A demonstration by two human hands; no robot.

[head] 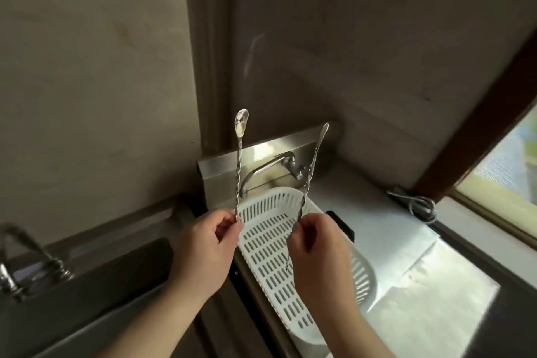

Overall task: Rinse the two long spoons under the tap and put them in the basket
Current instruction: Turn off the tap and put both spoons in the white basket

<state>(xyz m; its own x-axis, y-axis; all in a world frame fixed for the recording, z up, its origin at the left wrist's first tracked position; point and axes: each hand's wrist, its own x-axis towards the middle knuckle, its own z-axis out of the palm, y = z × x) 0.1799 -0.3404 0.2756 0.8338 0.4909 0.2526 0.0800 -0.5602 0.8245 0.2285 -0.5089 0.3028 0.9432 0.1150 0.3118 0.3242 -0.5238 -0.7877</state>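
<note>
My left hand (207,244) pinches the lower end of a long twisted-stem metal spoon (240,160), held upright with its bowl at the top. My right hand (315,244) grips a second long spoon (311,171) partway up its stem, tilted slightly right, its pointed end sticking out below my fingers. Both spoons stand above a white slotted plastic basket (261,247) that lies under my hands. A metal tap (267,168) juts out from the steel backsplash behind the spoons; no water is visible.
A second sink (96,270) with its own faucet (17,267) lies at the left. A steel counter (406,241) runs to the right under a window (505,177). A coiled metal hose (421,203) rests by the window frame. The wall stands close ahead.
</note>
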